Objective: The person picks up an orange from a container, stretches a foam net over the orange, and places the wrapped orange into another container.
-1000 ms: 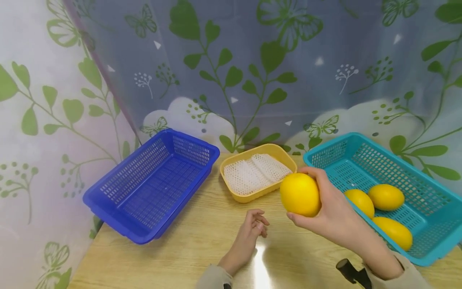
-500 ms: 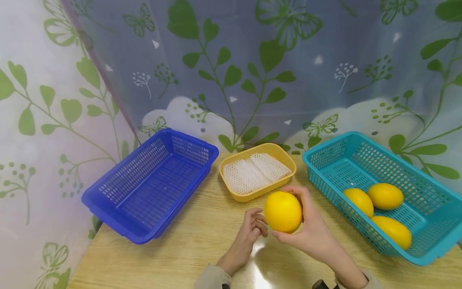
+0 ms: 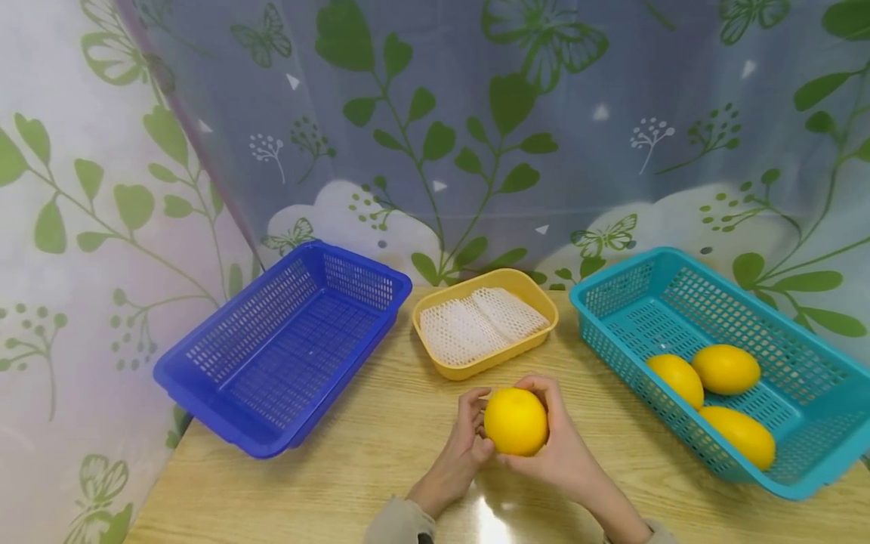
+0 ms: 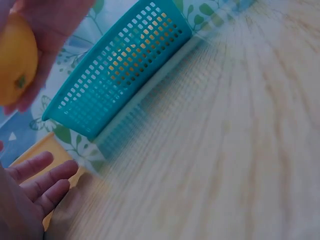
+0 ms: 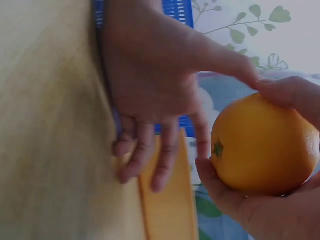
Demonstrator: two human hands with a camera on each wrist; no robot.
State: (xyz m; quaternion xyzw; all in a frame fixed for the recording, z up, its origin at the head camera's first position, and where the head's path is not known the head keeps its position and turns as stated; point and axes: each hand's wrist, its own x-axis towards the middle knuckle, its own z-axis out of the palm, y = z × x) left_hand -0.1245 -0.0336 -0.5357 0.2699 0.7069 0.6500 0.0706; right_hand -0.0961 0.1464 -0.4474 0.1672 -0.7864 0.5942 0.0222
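Observation:
In the head view an orange is held above the table by my right hand, thumb below and fingers on its far side. My left hand is just left of it, fingers loosely bent and close beside the fruit. The right wrist view shows the orange with a green star-shaped stem end, pinched between thumb and fingers. There the left hand has its palm turned towards the fruit and its fingers spread. In the left wrist view the orange is cut off by the upper left edge.
A teal basket at right contains three yellow oval fruits. At the back middle, a yellow tub holds white foam netting. To the left stands a blue basket. A patterned curtain hangs behind the table.
My right hand has carried the orange left and down from beside the teal basket to the left hand. The left hand has stayed almost in place.

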